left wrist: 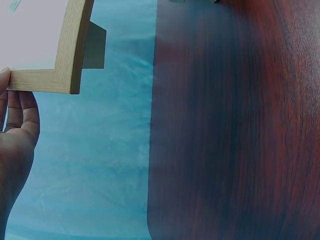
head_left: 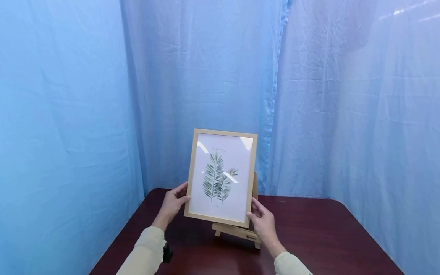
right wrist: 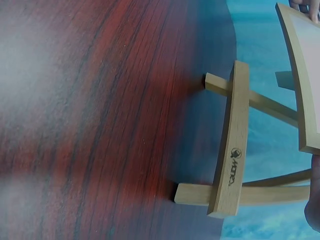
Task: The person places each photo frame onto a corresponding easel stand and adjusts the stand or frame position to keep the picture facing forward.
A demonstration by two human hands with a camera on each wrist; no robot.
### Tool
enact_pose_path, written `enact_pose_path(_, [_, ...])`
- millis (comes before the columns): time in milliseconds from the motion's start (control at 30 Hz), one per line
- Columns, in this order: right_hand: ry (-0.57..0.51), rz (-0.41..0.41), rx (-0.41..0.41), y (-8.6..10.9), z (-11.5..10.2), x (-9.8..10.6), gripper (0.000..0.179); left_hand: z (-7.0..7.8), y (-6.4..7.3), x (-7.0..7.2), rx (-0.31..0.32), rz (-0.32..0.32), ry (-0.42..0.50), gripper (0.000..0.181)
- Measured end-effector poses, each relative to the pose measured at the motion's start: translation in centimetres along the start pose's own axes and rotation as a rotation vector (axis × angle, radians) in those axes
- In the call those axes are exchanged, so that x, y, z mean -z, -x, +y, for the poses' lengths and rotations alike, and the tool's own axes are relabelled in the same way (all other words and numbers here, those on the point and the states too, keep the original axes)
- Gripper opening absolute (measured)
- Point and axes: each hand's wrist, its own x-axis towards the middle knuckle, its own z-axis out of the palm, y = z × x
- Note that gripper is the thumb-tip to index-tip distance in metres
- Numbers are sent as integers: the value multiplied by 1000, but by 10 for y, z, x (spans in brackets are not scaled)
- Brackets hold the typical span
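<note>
Head view: steady picture frame point(head_left: 221, 177), clamped in left grip point(head_left: 173, 202) at eight o'clock, right grip point(head_left: 264, 222) at four. Left wrist: balance lower corner point(left wrist: 67, 80) at ten. Right wrist, cropped: square up above easel ledge point(right wrist: 231, 140) at eight o'clock, seemingly apart.

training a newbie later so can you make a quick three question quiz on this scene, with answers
1. What does the wooden easel stand on?
2. How many hands hold the framed picture? A: none. B: one. C: two.
3. True or false: the framed picture is resting on the easel's ledge.

Key:
1. The dark red table.
2. C: the left hand and the right hand.
3. False: the right wrist view shows a gap between it and the ledge.
</note>
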Motion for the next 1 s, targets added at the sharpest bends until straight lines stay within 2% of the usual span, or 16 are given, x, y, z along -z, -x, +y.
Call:
enact_pose_path(500, [-71, 26, -23, -1, 6, 18, 56, -6, -7, -22, -19, -10, 38, 55])
enact_pose_path(1000, [-13, 39, -13, 2, 8, 38, 56, -5, -5, -44, -19, -47, 49, 54])
